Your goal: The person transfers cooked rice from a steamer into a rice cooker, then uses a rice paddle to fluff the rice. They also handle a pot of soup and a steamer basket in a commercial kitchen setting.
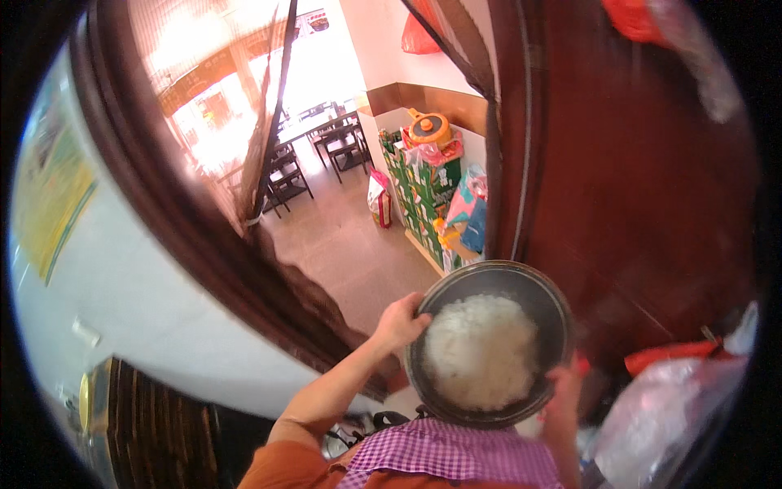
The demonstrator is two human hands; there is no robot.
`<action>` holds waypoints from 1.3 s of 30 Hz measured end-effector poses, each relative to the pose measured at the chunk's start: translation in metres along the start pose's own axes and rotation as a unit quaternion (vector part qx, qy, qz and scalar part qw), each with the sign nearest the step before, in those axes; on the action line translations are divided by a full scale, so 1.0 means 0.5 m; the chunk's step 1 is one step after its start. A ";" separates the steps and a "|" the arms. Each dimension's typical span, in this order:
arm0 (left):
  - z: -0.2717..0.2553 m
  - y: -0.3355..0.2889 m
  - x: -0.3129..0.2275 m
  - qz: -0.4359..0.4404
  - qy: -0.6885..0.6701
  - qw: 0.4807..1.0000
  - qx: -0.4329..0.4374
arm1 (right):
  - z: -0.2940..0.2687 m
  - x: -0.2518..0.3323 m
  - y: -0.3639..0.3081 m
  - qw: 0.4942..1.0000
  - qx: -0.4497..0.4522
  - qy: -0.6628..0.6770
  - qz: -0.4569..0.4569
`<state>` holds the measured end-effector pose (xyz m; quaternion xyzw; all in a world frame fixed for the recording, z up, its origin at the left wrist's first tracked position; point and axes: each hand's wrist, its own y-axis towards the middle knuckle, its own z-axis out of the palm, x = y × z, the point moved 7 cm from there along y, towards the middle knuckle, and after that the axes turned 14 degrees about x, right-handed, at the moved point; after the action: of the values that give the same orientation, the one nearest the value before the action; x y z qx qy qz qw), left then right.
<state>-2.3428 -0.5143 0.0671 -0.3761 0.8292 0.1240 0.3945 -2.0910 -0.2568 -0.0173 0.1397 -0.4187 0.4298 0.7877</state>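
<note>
Both my hands carry a round, dark rice cooker inner pot [542, 303] in front of my body. White rice [481, 350] lies inside it, its surface hazy and blurred. My left hand [401, 323] grips the rim on the left side, with the thumb over the edge. On the lower right, my right hand [560, 393] is closed on the rim and partly smeared by motion. The pot's base is hidden from above. Below it shows a purple checked apron [440, 452] on me.
A doorway with a dark curtain [305, 301] tied aside opens ahead. Beyond it stand stacked green cartons [411, 196], an orange lidded pot [429, 128], a bag [379, 198] on the floor and dark chairs [342, 147]. Plastic bags [660, 416] sit at my lower right beside a dark red panel [635, 187].
</note>
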 end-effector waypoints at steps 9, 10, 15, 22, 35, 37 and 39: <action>-0.398 0.475 0.366 -0.127 -0.101 0.985 -0.059 | 0.482 -0.164 0.708 0.987 0.127 -0.083 0.059; -0.470 0.511 0.415 -0.116 -0.126 0.982 -0.085 | 0.545 -0.212 0.788 0.982 0.133 -0.089 0.104; -0.818 0.675 0.607 -0.136 -0.137 0.963 -0.188 | 0.870 -0.446 1.137 0.960 0.230 -0.041 0.155; -1.232 0.946 0.846 -0.174 -0.056 0.955 -0.235 | 1.312 -0.657 1.504 0.950 0.254 -0.001 0.184; -1.821 1.447 1.364 -0.130 -0.245 0.902 -0.331 | 2.031 -1.105 2.241 0.889 0.353 -0.028 0.290; -1.911 1.523 1.435 -0.174 -0.245 0.898 -0.321 | 2.120 -1.175 2.334 0.884 0.352 -0.022 0.307; -2.003 1.596 1.494 -0.186 -0.210 0.904 -0.321 | 2.212 -1.233 2.437 0.881 0.368 -0.026 0.295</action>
<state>-3.7837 -0.8627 0.0950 -0.5951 0.5571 0.3841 0.4335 -3.8281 -0.5227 0.0064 0.3004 -0.2729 0.7617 0.5051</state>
